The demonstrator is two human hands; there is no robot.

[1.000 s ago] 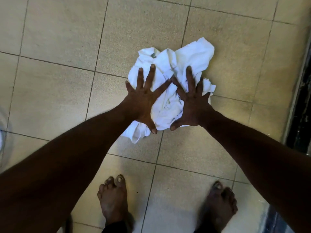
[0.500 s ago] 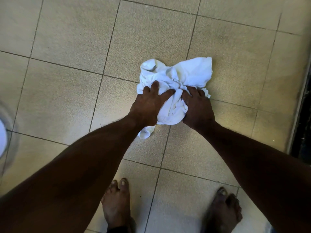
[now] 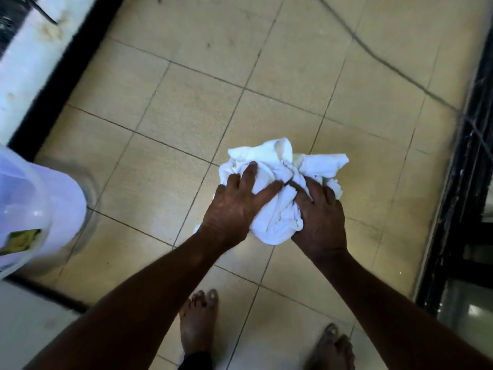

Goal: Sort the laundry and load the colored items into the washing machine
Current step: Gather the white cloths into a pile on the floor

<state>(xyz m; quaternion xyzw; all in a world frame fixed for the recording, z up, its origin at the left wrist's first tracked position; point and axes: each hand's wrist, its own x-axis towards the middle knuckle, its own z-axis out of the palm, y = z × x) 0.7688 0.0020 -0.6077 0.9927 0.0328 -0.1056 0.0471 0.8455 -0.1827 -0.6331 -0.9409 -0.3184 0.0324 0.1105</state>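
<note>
Both hands are closed around one bunched-up white cloth (image 3: 277, 188) over the tiled floor (image 3: 186, 108). The left hand (image 3: 237, 204) grips the left side of the cloth, with its fingers (image 3: 250, 169) lying across the top and the thumb pressed into the middle. The right hand (image 3: 320, 212) grips the right side, with its fingers tucked into the folds. The cloth is crumpled into a ball, and part of it sticks out past the hands toward the top of the view. You cannot tell if the cloth touches the floor or is a little above it. Two bare feet stand on the tiles below the arms, the left foot (image 3: 198, 324) and the right foot (image 3: 333, 348). A white plastic tub (image 3: 40, 198) with a yellow-green label sits at the left edge, well apart from the cloth. A thin dark cord (image 3: 394, 68) lies across the floor near the top right. A black frame (image 3: 458, 182) runs down the right side.
</note>
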